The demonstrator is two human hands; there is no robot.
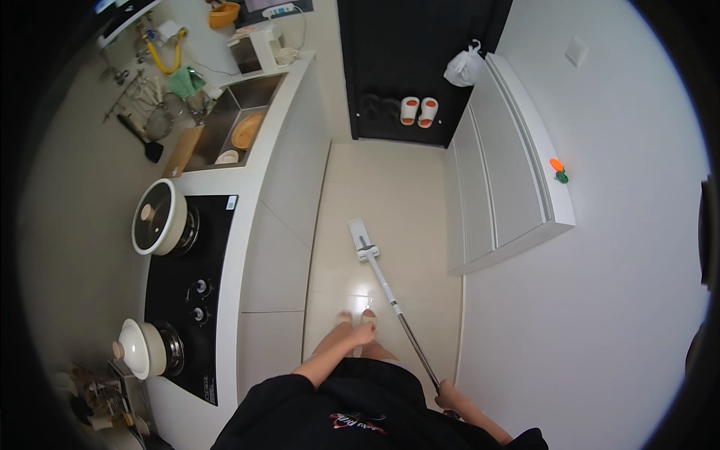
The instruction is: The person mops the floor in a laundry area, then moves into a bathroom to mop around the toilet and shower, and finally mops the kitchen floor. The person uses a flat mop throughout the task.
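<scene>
A flat mop (389,289) slants across the tiled floor (388,180). Around the upper end of its metal pole is my right hand (450,395), low at the right by my hip. The white mop head (360,233) lies flat on the tiles ahead of my feet. My left hand (364,333) hangs in front of my legs with its fingers curled in. Nothing shows in that hand, and it is apart from the pole. Below it are my feet in pale slippers (369,318).
On the left, a black gas hob (191,337) carries a glass-lidded pot (163,219) and a white-lidded pot (143,349). Past it is a sink (216,132). A white cabinet (500,169) juts from the right wall. Slippers (419,111) stand on the black mat by the dark door (416,50).
</scene>
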